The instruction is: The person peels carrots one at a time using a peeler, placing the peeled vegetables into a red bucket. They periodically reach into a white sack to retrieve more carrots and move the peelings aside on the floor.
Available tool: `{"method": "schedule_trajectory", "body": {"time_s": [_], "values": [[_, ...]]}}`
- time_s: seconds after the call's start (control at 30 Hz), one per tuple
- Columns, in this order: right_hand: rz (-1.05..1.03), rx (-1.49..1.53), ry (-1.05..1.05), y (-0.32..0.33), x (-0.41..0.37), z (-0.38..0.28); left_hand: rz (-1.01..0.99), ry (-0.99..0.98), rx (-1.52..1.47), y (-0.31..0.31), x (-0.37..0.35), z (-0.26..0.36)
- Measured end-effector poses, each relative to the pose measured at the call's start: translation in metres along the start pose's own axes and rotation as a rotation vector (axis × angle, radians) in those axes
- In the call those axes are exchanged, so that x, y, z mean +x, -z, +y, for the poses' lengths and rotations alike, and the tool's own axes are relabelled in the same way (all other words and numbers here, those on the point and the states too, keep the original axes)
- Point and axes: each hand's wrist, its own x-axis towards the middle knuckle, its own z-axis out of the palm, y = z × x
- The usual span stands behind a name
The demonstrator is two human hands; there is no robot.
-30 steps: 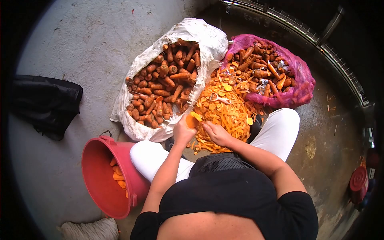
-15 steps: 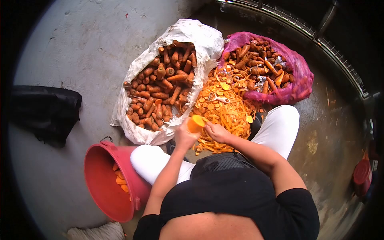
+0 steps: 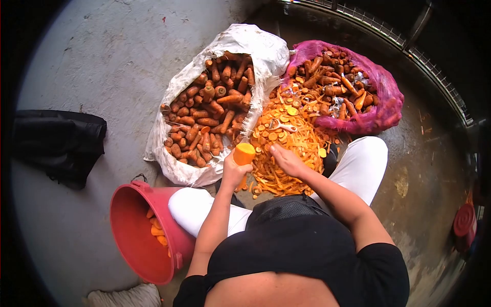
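1. A white sack (image 3: pixel 258 48) and a pink net bag (image 3: pixel 388 110), both full and touching, wall off the front.
2. A heap of peelings (image 3: pixel 294 140) fills the floor between the knees.
3. A red bucket (image 3: pixel 128 225) stands just beside the left knee.
4. Bare floor (image 3: pixel 102 66) lies open to the left.

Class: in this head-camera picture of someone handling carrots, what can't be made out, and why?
Head view only:
1. Anything in the right hand: hidden under its fingers.
2. The carrot: lower part covered by the left hand.
3. The red bucket: contents partly behind the knee.
4. The red object at right edge: too small, dark.
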Motion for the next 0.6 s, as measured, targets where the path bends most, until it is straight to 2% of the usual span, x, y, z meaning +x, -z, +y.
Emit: {"method": "schedule_trajectory", "body": {"time_s": [0.07, 0.2, 0.43, 0.53, 0.6], "values": [[-0.052, -0.047, 0.136, -0.001, -0.007, -0.014, 0.014, -0.032, 0.045, -0.001, 0.002, -0.004], [-0.115, -0.200, 0.237, -0.003, -0.011, -0.024, 0.024, -0.068, 0.037, -0.008, 0.001, -0.006], [-0.136, -0.185, 0.222, 0.003, -0.011, -0.027, 0.094, -0.160, 0.190, -0.014, -0.005, -0.002], [-0.173, -0.238, 0.173, 0.004, -0.008, -0.020, 0.100, -0.164, 0.243, -0.014, -0.008, 0.003], [-0.128, -0.279, 0.115, 0.006, 0.002, -0.011, 0.101, -0.166, 0.284, -0.015, -0.012, 0.006]]}}
